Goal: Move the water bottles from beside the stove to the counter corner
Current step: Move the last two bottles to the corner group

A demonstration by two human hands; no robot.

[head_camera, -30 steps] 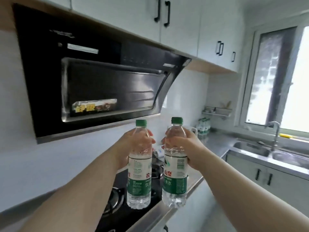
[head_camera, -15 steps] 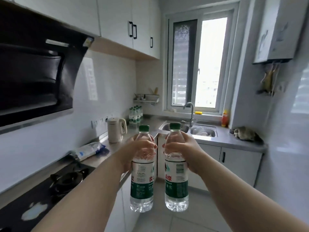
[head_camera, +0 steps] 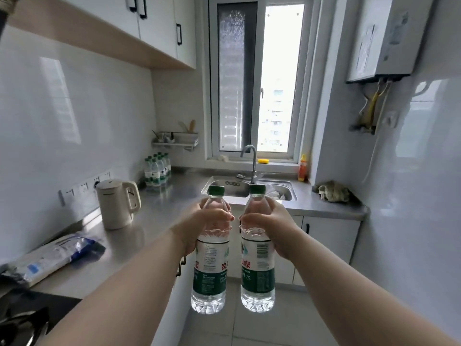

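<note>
I hold two clear water bottles with green caps and green-white labels, upright in the air over the floor, side by side. My left hand (head_camera: 204,223) grips the upper body of the left bottle (head_camera: 209,273). My right hand (head_camera: 267,226) grips the upper body of the right bottle (head_camera: 258,270). A cluster of several identical bottles (head_camera: 157,171) stands in the far counter corner by the wall. The black stove (head_camera: 27,318) is at the lower left, behind my left arm.
A steel counter (head_camera: 159,216) runs along the left wall and turns under the window. On it stand a cream kettle (head_camera: 117,203) and a blue-white packet (head_camera: 52,255). A sink (head_camera: 249,188) with a faucet, an orange bottle (head_camera: 302,168) and a rag (head_camera: 333,192) lie further right.
My view has swung right, from the range hood and stove toward the window and sink. Both bottles stayed in my hands and moved away from the stove, now over the floor.
</note>
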